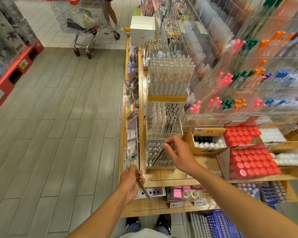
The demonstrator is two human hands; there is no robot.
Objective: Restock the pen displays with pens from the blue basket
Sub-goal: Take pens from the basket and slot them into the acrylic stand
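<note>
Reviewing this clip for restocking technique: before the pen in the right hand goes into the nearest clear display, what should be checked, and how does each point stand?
1. Right hand has a firm pinch on its pen: ok, fingertips hold the upper end.
2. Pen tip aimed at a free slot in the nearest clear display: cannot tell, the pen lies slanted across the rows.
3. Left hand keeps the spare pens secure: ok, fingers curl round them.
4. Left hand clear of the display: ok, it sits off the shelf edge.
5. Blue basket within reach: ok, on the floor by the feet.
</note>
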